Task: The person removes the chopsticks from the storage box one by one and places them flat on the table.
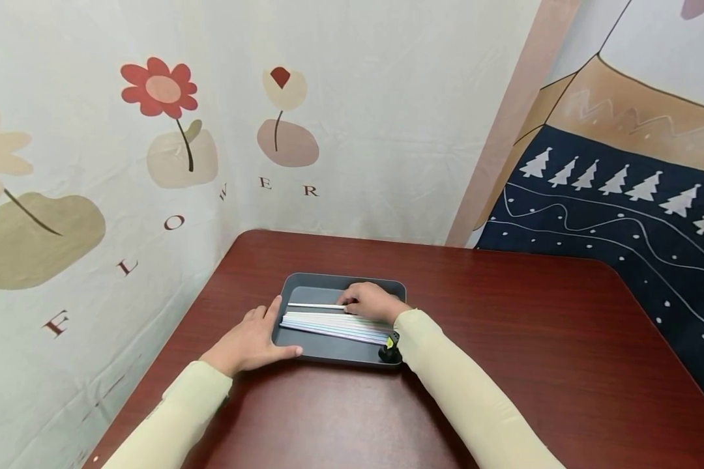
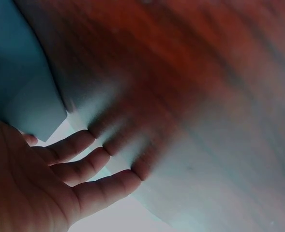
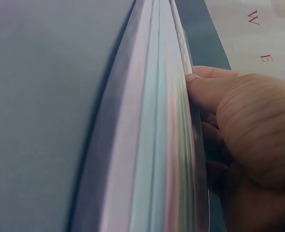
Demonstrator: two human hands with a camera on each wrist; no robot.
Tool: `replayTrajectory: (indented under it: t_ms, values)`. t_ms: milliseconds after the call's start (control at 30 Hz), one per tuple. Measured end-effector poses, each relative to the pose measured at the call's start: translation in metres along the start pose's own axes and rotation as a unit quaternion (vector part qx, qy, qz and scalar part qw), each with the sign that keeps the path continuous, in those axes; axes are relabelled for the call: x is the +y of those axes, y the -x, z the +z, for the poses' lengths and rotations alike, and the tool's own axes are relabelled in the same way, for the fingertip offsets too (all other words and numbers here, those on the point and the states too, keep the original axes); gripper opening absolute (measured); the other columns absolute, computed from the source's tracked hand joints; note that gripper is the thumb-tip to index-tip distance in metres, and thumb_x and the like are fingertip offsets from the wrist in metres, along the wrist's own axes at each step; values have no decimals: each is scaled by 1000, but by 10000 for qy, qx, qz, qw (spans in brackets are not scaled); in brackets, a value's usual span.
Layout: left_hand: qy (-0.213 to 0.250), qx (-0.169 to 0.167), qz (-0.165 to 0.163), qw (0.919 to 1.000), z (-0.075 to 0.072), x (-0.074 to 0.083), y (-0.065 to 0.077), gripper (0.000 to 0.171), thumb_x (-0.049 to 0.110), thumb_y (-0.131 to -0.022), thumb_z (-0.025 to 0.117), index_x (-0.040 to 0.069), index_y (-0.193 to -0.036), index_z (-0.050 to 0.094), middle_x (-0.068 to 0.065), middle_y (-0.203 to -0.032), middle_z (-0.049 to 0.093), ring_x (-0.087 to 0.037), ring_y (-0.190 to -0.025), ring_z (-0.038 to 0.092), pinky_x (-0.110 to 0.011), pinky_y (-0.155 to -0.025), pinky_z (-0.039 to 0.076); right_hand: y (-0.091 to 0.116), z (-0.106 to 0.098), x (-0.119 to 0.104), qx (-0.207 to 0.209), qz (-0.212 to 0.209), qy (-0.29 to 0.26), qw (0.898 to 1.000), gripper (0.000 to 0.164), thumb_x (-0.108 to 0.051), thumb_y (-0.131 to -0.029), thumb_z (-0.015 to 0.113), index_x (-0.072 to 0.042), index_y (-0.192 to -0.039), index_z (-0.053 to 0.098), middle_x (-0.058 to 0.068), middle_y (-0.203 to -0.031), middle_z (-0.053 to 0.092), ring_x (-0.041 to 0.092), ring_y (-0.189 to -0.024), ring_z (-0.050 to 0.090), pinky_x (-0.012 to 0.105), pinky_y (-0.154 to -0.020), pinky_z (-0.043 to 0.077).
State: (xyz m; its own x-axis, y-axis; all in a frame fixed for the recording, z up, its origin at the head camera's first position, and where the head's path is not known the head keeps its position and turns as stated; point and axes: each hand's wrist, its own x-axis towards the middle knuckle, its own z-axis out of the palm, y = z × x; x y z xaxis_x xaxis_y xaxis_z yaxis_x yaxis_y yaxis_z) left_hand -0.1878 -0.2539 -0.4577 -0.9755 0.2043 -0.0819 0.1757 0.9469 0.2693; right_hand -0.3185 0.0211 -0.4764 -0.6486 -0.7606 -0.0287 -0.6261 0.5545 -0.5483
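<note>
A shallow grey tray [image 1: 346,354] holds a bundle of long, thin, straw-like sticks [image 1: 334,326] in pale white, pink, blue and green. Behind the bundle lies a single white stick [image 1: 313,305], apart from it at the left end. My right hand [image 1: 373,301] pinches this stick near its right part between thumb and fingers; the right wrist view shows the thumb [image 3: 207,92] against it. At the tray's left front corner rests my left hand [image 1: 252,339], fingers spread and fairly straight, thumb over the front rim. Its fingers [image 2: 106,191] reach down outside the tray wall [image 2: 28,92].
The tray stands on a dark red-brown table [image 1: 504,339] with rounded corners. A pale cloth with printed flowers [image 1: 163,88] hangs behind and to the left. A dark blue cloth with white trees [image 1: 616,179] hangs at the right. A black wrist camera [image 1: 390,352] sits on the right wrist.
</note>
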Motion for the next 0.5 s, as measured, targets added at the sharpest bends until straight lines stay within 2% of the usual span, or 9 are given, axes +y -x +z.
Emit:
replayTrajectory:
  t_ms: [200, 500]
  values:
    - [37, -23, -22, 10000, 0, 0, 0, 131, 87, -70, 58, -3, -156, 17, -31, -142, 42, -49, -130, 40, -57, -100, 41, 4, -5, -4, 31, 188, -409, 9990, 23, -14, -102, 57, -19, -118, 73, -2, -121, 66, 10, -108, 60, 31, -88, 49]
    - [-20, 18, -5, 10000, 2, -2, 1, 132, 89, -69, 55, -4, -156, 17, -31, -140, 43, -49, -129, 41, -56, -99, 42, 13, -15, -13, 203, 182, -754, 9968, 21, -13, -101, 59, -20, -114, 74, -4, -121, 66, 10, -103, 60, 30, -82, 49]
